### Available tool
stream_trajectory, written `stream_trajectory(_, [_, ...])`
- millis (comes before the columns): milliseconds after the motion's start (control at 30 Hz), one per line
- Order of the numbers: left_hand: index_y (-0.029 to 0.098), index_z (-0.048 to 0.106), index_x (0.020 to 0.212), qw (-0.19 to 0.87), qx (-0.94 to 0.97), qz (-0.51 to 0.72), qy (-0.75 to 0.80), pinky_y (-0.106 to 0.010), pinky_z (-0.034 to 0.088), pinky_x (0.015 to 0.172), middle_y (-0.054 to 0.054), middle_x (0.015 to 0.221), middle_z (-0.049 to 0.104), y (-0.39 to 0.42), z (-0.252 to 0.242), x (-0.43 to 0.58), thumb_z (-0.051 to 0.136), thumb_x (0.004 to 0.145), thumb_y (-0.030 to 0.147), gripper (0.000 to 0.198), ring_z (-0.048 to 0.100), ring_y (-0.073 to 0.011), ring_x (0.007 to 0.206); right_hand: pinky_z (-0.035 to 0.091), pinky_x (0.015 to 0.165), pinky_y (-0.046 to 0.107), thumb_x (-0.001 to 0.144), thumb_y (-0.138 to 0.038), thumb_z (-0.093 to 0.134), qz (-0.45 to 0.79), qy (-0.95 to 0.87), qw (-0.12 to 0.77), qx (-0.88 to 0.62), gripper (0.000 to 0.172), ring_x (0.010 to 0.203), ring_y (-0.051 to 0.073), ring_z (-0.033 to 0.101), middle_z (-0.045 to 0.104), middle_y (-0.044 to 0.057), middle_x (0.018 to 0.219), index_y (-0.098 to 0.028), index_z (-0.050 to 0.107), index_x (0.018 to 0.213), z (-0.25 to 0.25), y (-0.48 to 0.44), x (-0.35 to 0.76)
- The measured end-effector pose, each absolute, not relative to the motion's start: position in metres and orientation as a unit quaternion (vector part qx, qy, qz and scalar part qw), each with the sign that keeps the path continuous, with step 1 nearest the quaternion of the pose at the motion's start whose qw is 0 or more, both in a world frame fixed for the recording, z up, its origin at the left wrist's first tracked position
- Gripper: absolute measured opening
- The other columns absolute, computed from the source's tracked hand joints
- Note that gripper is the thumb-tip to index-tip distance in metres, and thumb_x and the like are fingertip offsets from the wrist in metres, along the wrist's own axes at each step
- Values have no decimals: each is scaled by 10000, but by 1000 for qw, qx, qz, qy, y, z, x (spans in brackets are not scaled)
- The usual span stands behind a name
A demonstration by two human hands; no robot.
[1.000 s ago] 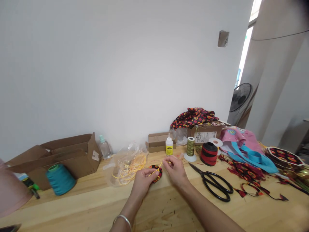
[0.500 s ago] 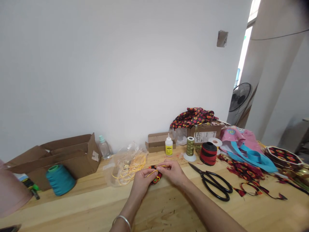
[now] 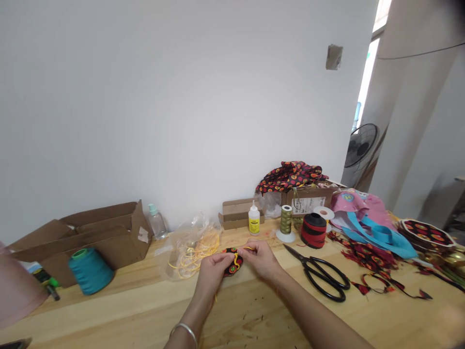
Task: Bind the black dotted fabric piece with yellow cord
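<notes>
A small rounded piece of dark fabric with red, green and yellow print [image 3: 231,270] sits between my hands, just over the wooden table [image 3: 145,310]. Yellow cord [image 3: 236,262] lies across its face in a curve. With thumb and fingers closed, my left hand [image 3: 212,271] pinches the left side of the fabric piece; a cord end hangs below this hand. My right hand [image 3: 262,260] is closed in a pinch on the yellow cord at the piece's upper right. The fingertips partly hide the fabric's edges.
Black-handled scissors [image 3: 323,276] lie right of my hands. A glue bottle [image 3: 254,220], an olive thread spool [image 3: 286,220] and a red-black spool [image 3: 314,230] stand behind. Left are a plastic bag of yellow cord [image 3: 198,247], a teal thread cone [image 3: 90,271] and a cardboard box [image 3: 119,242].
My left fingers have shifted left and lower on the fabric piece, so more of its print and the curved cord shows. My right hand has stayed nearly in place.
</notes>
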State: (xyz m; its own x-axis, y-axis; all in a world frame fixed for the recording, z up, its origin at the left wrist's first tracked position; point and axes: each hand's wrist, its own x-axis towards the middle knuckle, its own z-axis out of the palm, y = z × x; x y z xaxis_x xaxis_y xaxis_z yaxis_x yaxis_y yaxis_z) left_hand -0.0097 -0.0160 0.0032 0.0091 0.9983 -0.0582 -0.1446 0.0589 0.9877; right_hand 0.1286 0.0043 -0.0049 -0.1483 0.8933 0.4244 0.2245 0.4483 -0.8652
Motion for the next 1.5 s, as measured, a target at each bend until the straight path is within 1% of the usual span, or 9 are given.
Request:
stream_trajectory(167, [89, 665, 660, 531, 455, 529, 480, -245, 419, 568, -66, 590, 663, -21, 10, -7, 633, 551, 316, 253, 575, -157, 558, 253, 434, 177, 668, -291, 517, 320, -674, 525, -410, 234, 484, 71, 326, 352, -41, 500, -121, 571, 515, 2, 1, 129])
stream_trajectory(300, [89, 670, 676, 511, 469, 542, 475, -252, 424, 594, -72, 632, 668, -19, 7, -7, 638, 538, 332, 281, 580, -169, 598, 222, 422, 183, 643, -299, 518, 318, -636, 560, -425, 320, 458, 64, 257, 255, -58, 465, -139, 411, 387, 5, 2, 128])
stream_trajectory(367, [93, 672, 664, 503, 477, 542, 475, -247, 424, 594, -69, 642, 669, -18, 6, -7, 646, 528, 330, 274, 578, -168, 601, 215, 417, 184, 638, -305, 520, 324, -634, 560, -425, 339, 453, 63, 246, 239, -60, 455, -144, 380, 374, 5, 3, 128])
stream_trajectory(500, [106, 670, 638, 518, 476, 530, 473, -231, 418, 569, -57, 610, 668, -20, 8, -8, 660, 520, 313, 238, 572, -149, 560, 226, 411, 180, 646, -321, 522, 350, -642, 540, -417, 285, 455, 65, 273, 296, -54, 453, -126, 494, 441, 3, 3, 129])
stream_trajectory(700, [116, 662, 732, 555, 474, 517, 447, -239, 431, 564, -49, 579, 665, -18, 7, -8, 686, 498, 286, 290, 581, -148, 551, 280, 430, 181, 645, -336, 531, 361, -641, 532, -418, 259, 464, 75, 346, 413, -36, 460, -106, 608, 552, 0, 4, 129])
stream_trajectory(900, [106, 662, 687, 542, 489, 509, 457, -231, 432, 558, -64, 607, 672, -17, 6, -8, 680, 507, 272, 246, 580, -141, 546, 271, 427, 177, 652, -329, 531, 318, -656, 532, -430, 243, 476, 73, 343, 413, -35, 489, -115, 614, 571, -4, 5, 129])
stream_trajectory(1200, [96, 652, 680, 590, 453, 505, 438, -256, 431, 623, -70, 614, 667, -20, 11, -5, 692, 486, 299, 284, 592, -160, 600, 230, 397, 173, 650, -327, 524, 283, -646, 554, -442, 291, 452, 63, 277, 313, -54, 459, -126, 503, 440, -3, 6, 129])
stream_trajectory(1333, [103, 656, 678, 624, 433, 512, 402, -243, 425, 622, -56, 599, 665, -21, 13, -5, 689, 489, 298, 274, 588, -146, 585, 251, 398, 171, 643, -337, 531, 298, -646, 548, -440, 291, 441, 63, 299, 349, -52, 435, -123, 526, 447, -4, 7, 129])
stream_trajectory(1500, [99, 659, 669, 615, 442, 506, 412, -244, 422, 613, -55, 589, 661, -20, 11, -5, 689, 489, 296, 268, 583, -143, 564, 276, 421, 173, 659, -332, 519, 291, -654, 540, -442, 275, 453, 69, 328, 377, -46, 446, -117, 562, 491, -7, 8, 129])
